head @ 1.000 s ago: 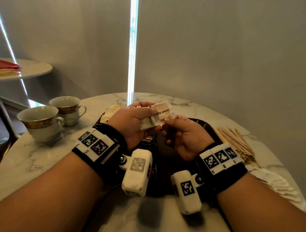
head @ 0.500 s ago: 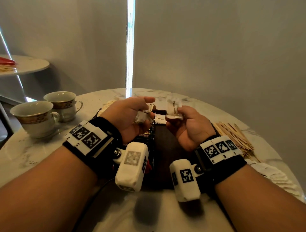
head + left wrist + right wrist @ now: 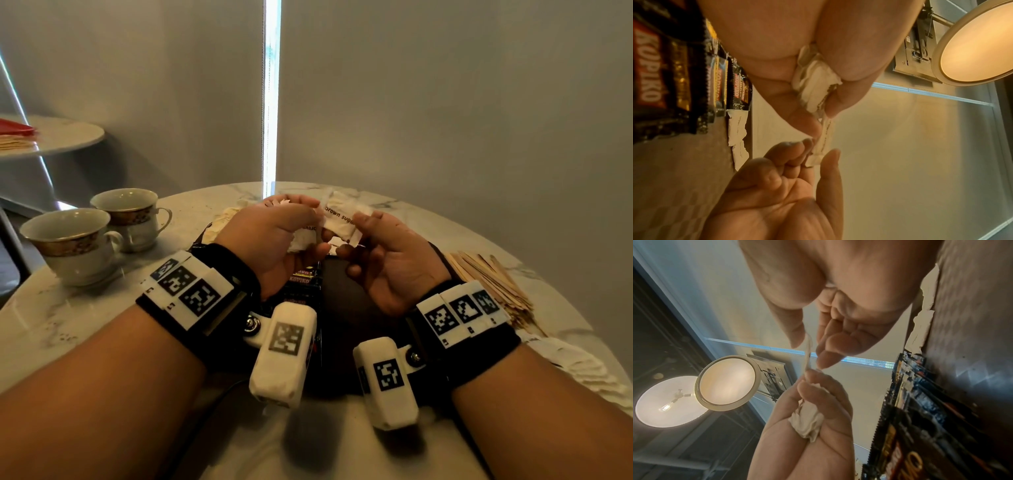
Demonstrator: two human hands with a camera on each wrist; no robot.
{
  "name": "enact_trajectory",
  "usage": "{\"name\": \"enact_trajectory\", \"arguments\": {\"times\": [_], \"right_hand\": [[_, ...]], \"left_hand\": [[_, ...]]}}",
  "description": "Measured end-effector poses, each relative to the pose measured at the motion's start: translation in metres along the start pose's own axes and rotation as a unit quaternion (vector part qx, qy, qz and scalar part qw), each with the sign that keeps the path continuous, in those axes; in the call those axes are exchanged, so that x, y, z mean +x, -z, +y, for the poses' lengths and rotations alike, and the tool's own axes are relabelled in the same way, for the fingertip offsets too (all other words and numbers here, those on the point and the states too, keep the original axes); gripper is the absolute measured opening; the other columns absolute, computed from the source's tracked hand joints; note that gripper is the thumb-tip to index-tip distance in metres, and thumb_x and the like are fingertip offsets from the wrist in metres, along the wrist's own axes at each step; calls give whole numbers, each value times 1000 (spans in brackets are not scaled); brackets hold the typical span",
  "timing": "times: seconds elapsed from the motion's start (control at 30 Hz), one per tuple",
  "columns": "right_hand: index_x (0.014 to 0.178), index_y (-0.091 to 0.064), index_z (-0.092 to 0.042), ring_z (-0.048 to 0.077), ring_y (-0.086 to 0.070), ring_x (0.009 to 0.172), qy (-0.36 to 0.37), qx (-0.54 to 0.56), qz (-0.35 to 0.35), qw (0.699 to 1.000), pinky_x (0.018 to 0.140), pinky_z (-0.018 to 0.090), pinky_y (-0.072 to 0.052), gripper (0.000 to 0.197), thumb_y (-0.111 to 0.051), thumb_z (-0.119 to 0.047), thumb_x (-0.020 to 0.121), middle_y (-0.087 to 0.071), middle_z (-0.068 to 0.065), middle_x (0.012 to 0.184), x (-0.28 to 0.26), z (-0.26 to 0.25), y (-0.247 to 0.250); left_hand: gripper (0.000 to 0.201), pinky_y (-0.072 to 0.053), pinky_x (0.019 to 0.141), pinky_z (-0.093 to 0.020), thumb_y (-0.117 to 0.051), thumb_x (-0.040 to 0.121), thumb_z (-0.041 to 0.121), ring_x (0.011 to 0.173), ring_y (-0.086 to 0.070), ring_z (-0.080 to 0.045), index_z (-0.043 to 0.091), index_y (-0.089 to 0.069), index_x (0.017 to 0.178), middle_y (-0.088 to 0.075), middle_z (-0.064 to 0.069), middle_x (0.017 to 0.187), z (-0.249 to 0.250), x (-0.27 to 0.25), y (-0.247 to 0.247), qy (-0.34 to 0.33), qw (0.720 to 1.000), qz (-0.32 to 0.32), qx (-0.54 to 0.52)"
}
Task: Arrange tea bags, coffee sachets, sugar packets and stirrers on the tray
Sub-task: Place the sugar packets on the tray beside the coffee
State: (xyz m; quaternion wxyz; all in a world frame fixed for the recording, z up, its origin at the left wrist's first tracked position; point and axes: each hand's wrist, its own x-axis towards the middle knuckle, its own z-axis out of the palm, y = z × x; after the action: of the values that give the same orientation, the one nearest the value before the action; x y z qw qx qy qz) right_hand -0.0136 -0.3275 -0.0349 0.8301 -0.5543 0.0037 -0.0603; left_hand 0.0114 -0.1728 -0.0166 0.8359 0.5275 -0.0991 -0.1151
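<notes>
Both hands are raised over the dark tray [image 3: 352,308]. My left hand [image 3: 308,228] grips a crumpled bunch of white sugar packets [image 3: 813,84], also seen from the other side as the bunch [image 3: 807,423]. One packet [image 3: 340,219] printed "brown sugar" sticks out of it. My right hand [image 3: 349,236] pinches that packet [image 3: 823,144] between thumb and fingertips. Black Kopiko coffee sachets [image 3: 303,279] lie in a row on the tray's left part. A few sugar packets [image 3: 737,128] lie at the tray's far end.
Wooden stirrers [image 3: 489,284] lie in a heap on the marble table right of the tray, and a white paper pile [image 3: 582,370] lies nearer me. A pale pile [image 3: 222,222] sits behind the tray's left corner. Two cups [image 3: 72,240] [image 3: 133,212] stand at the left.
Half a second ago the hands were apart, the right one holding a single packet over the tray. Now they have come together again and the right hand pinches another packet from the left hand's bunch.
</notes>
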Motion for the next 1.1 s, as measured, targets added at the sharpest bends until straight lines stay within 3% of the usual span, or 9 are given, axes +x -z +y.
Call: {"name": "enact_trajectory", "arguments": {"times": [0.13,0.2,0.27,0.4,0.6,0.7,0.87,0.97,1.1], "right_hand": [[101,-57,-9,16,-62,56,-1,-13,-1,1000,45,23,-38,9,-55,-3,94,-69,4,72,0,-3,-1],[93,-55,-12,14,-59,53,2,-16,5,1000,46,23,-36,11,-53,-1,94,-66,1,64,0,-2,-1],[91,-54,-12,14,-58,54,1,-16,3,1000,46,23,-36,12,-52,-1,94,-65,1,63,-1,-3,-1],[98,-57,-10,14,-57,54,3,-16,-3,1000,46,23,-37,9,-55,-3,94,-64,2,67,-1,-2,-1],[84,-54,-12,15,-55,53,-18,-36,-19,999,45,23,-34,10,-58,-10,93,-61,6,70,-1,0,0],[86,-56,-12,15,-55,51,-16,-35,-4,999,43,22,-33,9,-59,-10,94,-63,6,68,-1,-1,-1],[84,-55,-12,15,-55,50,-21,-33,14,999,42,21,-35,11,-59,-11,95,-63,7,67,0,-1,-2],[85,-55,-13,14,-56,51,-22,-26,35,999,42,22,-36,12,-58,-11,96,-63,6,68,1,-4,-2],[100,-57,-13,8,-54,47,2,14,107,994,41,20,-37,6,-52,-11,99,-63,1,63,11,-20,9]], "left_hand": [[8,-56,52,-27,-60,93,2,66,-65,-22,9,-60,94,-65,-15,87,2,-1,2,4,1000,-9,-8],[13,-56,53,-26,-66,89,8,71,-65,-23,7,-62,102,-67,-18,94,2,-2,2,10,1000,-21,-5],[17,-56,54,-26,-69,88,9,73,-65,-25,7,-64,104,-68,-17,96,2,-1,1,3,1000,-16,-1],[11,-56,51,-27,-67,91,7,69,-67,-24,8,-62,101,-71,-13,84,0,1,2,-7,1000,-2,6],[16,-56,52,-27,-65,94,11,82,-66,-30,3,-63,108,-69,-19,97,1,3,4,-7,1000,-2,11],[30,-56,53,-27,-64,95,15,82,-67,-28,-3,-62,119,-70,-20,103,0,5,6,-6,1000,6,15],[7,-56,53,-27,-65,95,13,67,-70,-21,7,-64,97,-72,-13,87,0,7,9,0,1000,19,24],[15,-55,52,-27,-68,93,16,71,-69,-22,6,-64,103,-70,-15,95,-1,9,10,6,1000,23,19],[24,-52,51,-25,-71,91,18,70,-67,-20,6,-60,109,-61,-13,101,2,12,14,8,997,62,-38]]}}
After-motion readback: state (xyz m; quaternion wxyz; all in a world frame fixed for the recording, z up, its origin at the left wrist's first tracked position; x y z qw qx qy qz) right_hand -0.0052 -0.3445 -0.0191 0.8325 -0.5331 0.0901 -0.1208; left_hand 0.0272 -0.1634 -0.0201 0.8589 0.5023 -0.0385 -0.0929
